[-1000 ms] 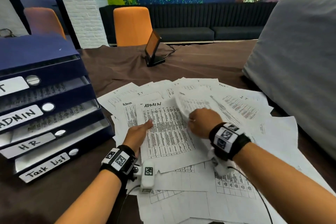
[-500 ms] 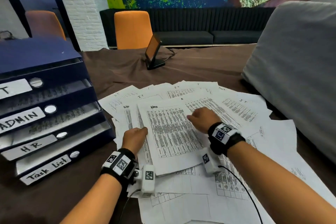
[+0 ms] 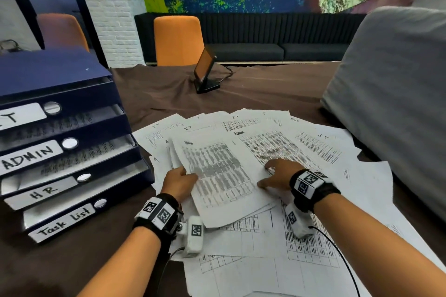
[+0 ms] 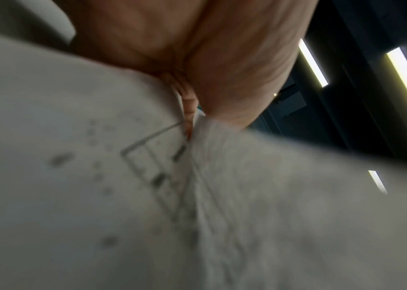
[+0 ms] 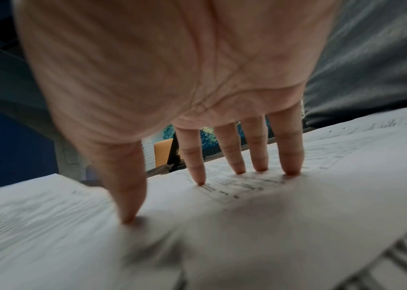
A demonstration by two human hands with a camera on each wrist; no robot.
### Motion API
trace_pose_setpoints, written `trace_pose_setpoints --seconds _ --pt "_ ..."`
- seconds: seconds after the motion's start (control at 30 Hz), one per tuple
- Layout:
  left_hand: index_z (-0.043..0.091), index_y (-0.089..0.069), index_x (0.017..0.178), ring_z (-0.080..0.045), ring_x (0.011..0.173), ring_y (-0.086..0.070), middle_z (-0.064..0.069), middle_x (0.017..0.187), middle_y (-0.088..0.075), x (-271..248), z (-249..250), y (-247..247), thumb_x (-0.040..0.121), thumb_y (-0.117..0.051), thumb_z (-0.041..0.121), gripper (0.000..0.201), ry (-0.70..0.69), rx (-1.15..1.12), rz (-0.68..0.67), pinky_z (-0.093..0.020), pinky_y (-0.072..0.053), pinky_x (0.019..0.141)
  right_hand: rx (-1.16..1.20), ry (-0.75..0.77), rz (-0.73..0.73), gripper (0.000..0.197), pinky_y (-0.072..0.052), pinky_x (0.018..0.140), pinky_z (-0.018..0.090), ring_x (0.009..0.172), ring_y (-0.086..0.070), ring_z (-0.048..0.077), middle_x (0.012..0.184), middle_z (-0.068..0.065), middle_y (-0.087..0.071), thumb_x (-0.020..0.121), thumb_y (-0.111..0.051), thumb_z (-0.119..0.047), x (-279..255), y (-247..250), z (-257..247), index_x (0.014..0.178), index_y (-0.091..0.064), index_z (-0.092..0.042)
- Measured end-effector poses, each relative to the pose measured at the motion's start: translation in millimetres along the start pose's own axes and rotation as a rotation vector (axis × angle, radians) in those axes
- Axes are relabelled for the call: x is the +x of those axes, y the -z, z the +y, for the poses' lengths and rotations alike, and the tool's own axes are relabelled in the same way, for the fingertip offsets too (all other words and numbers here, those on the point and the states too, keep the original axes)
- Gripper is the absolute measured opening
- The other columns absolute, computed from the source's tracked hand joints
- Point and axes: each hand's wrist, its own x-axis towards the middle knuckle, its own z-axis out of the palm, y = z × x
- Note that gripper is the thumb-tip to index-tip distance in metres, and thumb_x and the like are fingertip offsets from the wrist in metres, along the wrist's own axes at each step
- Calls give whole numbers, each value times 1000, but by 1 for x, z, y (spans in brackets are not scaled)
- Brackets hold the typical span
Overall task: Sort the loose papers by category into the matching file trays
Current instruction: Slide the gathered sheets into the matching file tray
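Admin sheet point(image 3: 218, 176) now lifted leftward

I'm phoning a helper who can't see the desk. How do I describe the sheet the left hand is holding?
Start at the blue stack of file trays on the left, then look right to the spread of papers. The left hand grips the left edge of a sheet headed Admin. It lies on top, tilted, dense with grey rows.

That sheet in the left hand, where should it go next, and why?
Probably into the ADMIN tray. The left hand grips the sheet by its edge, its heading seems to read Admin, and the right hand presses the pile flat, which should let the sheet slide free.
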Motion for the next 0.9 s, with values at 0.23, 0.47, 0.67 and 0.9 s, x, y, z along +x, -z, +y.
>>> trace_pose_setpoints --seconds 0.23,0.47,0.67,0.9 --pt "3 -64 102 -35 97 -67 -16 104 -69 0 7 21 80 -63 8 22 100 96 18 -48 -57 89 80 -40 5 74 -44 77 26 108 -57 21 132 1 -57 71 -84 -41 -1 6 3 135 -50 -26" --pt "19 -44 140 -21 104 -65 0 117 -67 -2 4 18 75 -63 9 69 -128 -33 25 -37 -54 88 -135 10 33 86 -52 87 37 118 -54 31 129 9 -52 75 -73 -38 -1 -10 -7 145 -26 -20" --pt "30 -24 158 -6 81 -60 0 150 -47 -11 13 19 91 -49 -6 80 -130 113 -100 -17 -53 71 -176 4 -88 97 -53 88 41 115 -57 30 134 6 -51 64 -80 -41 -2 -5 -8 143 -27 -21" --pt "13 -63 132 -13 67 -56 -13 139 -56 -3 6 24 90 -51 -6 48 -64 94 -65 -27 -51 70 -315 29 0 37 -56 84 42 103 -63 28 117 3 -59 80 -63 -33 -6 -14 -3 114 -58 -18"
